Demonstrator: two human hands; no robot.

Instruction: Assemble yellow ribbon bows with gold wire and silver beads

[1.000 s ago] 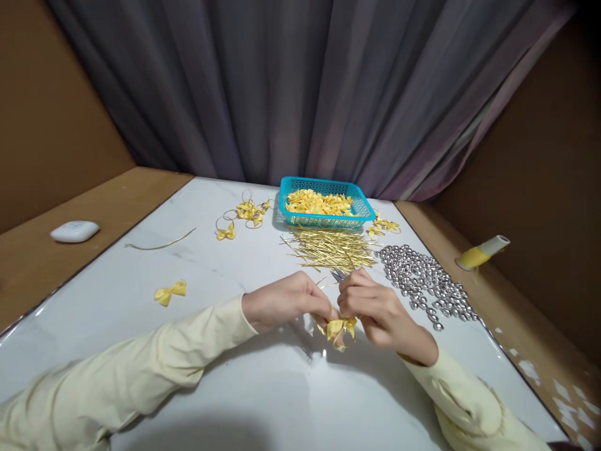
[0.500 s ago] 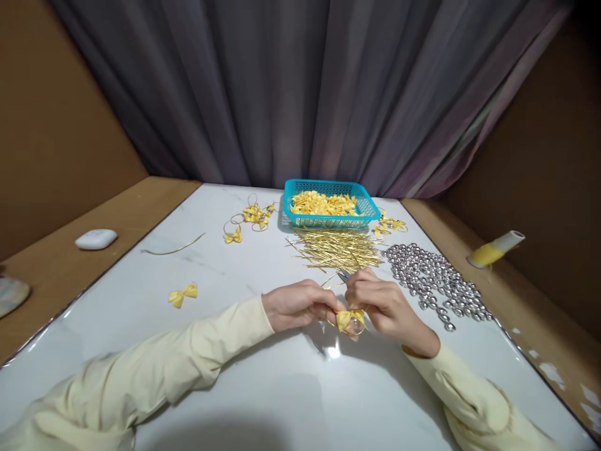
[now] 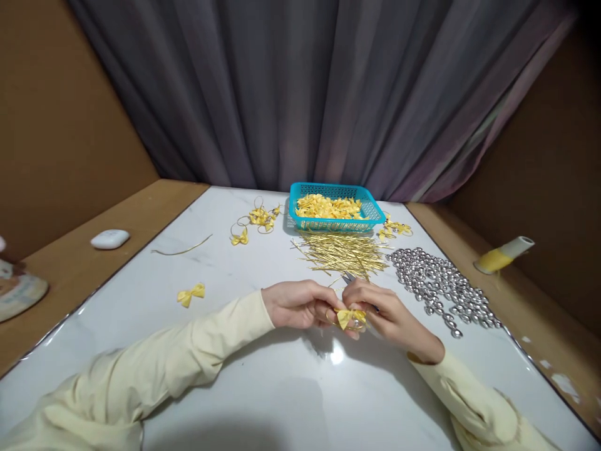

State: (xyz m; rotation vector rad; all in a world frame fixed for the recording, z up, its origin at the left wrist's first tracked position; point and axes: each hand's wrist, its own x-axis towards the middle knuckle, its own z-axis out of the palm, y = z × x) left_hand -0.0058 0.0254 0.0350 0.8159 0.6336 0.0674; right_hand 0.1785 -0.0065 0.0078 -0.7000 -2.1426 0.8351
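My left hand (image 3: 300,304) pinches a yellow ribbon bow (image 3: 350,318) between thumb and fingers. A loop of gold wire runs round the bow, and a shiny silver bead (image 3: 357,324) shows at its right side. Close against it on the right, my right hand (image 3: 382,313) has its fingers closed, with the fingertips at the bow's upper edge. From that hand a small pointed metal tool (image 3: 348,278) sticks out, tips facing away from me. Its handle is mostly hidden in the palm, so scissors or pliers I cannot tell. Just behind the hands lie gold wire pieces (image 3: 345,252).
A blue basket (image 3: 338,225) of yellow bows stands at the back. Silver beads (image 3: 439,285) spread on the right. Wired bows (image 3: 260,217) lie back left, more bows (image 3: 394,228) back right. A loose bow (image 3: 191,294), single wire (image 3: 183,249), white case (image 3: 109,238) and thread spool (image 3: 503,255) lie around.
The whole view has shifted slightly. The fingers of my right hand have moved a little at the bow, and the bow is tilted slightly differently. Both hands keep their hold.
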